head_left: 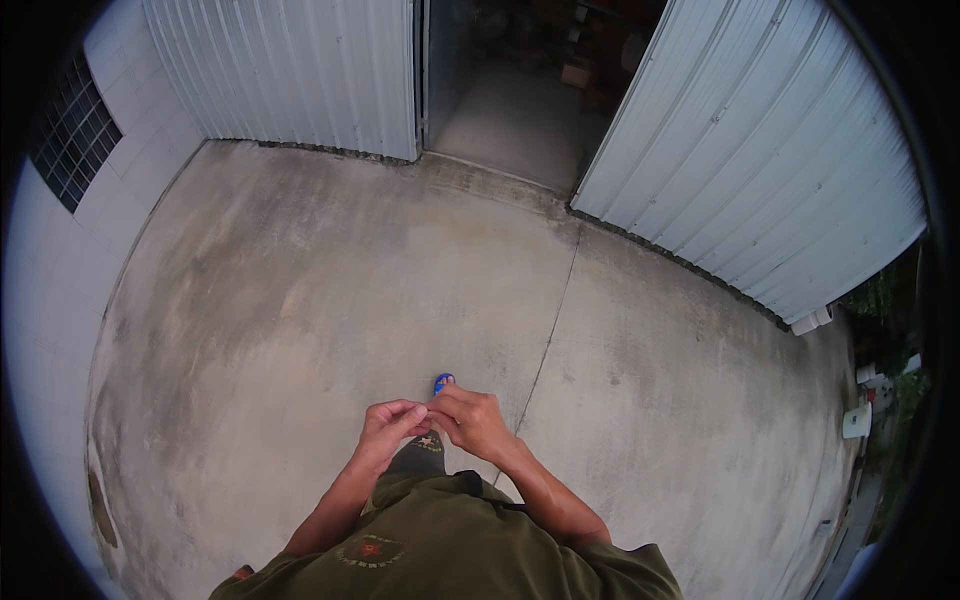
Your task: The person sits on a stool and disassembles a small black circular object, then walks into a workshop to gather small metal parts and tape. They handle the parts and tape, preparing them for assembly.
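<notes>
In front of my waist, my left hand [388, 425] and my right hand [470, 415] meet at the fingertips. Both hands are closed, with thumbs and fingers pinched together. Whatever lies between the fingertips, if anything, is hidden or too small to make out. Just beyond the hands, a blue sandal [440, 382] shows on one foot. Below them is my olive-green shirt [460, 545], with a small red emblem on it, and a dark trouser leg [420, 457].
Stained concrete [330, 290] spreads around me, crossed by a thin joint line. Ahead, a doorway [510, 120] opens between corrugated metal panels [740, 150]. A white wall [70, 290] with a barred window [75, 130] runs along the left. A white container [857, 421] stands at far right.
</notes>
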Demonstrator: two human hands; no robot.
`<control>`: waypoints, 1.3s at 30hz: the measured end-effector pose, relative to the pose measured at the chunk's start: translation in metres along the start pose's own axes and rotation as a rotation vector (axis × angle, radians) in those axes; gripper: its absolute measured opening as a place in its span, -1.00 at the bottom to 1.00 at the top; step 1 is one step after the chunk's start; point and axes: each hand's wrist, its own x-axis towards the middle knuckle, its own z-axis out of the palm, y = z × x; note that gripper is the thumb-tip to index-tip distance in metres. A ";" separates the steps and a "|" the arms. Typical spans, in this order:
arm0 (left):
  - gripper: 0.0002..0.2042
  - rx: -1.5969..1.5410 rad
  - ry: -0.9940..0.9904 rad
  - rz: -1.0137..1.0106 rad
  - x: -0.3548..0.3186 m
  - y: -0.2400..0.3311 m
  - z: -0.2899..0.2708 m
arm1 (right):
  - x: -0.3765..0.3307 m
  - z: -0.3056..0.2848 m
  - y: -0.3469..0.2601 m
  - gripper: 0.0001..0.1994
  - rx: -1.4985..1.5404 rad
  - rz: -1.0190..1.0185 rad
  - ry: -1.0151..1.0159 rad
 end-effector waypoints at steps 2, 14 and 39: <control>-0.78 0.022 -0.033 -0.045 0.058 0.025 0.007 | 0.038 -0.017 0.041 -0.84 -0.012 0.029 0.020; -0.78 0.305 -0.356 0.078 0.434 0.213 0.074 | 0.276 -0.128 0.265 -0.83 0.036 0.290 0.355; -0.77 -0.146 -0.240 -0.044 1.100 0.503 0.131 | 0.827 -0.306 0.760 -0.85 -0.074 0.122 0.270</control>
